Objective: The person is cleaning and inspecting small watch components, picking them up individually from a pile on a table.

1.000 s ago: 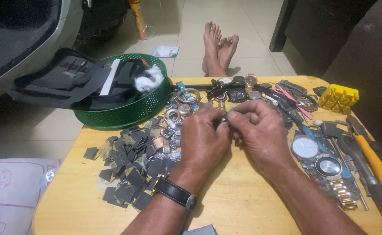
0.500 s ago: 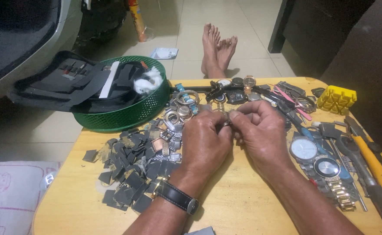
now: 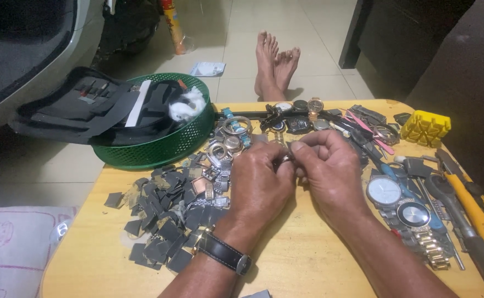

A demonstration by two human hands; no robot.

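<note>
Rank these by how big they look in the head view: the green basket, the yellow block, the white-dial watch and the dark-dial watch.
1. green basket
2. yellow block
3. white-dial watch and dark-dial watch: their faces look alike, so no ranking between them.

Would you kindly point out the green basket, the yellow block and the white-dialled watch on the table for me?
green basket (image 3: 159,152), head view, on its front mesh wall.
yellow block (image 3: 425,128), head view, on its top face.
white-dialled watch (image 3: 384,191), head view, on the middle of its dial.

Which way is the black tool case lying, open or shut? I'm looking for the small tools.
Open. The black tool case is spread flat across the green basket rim, its inner slots with small tools showing.
</note>
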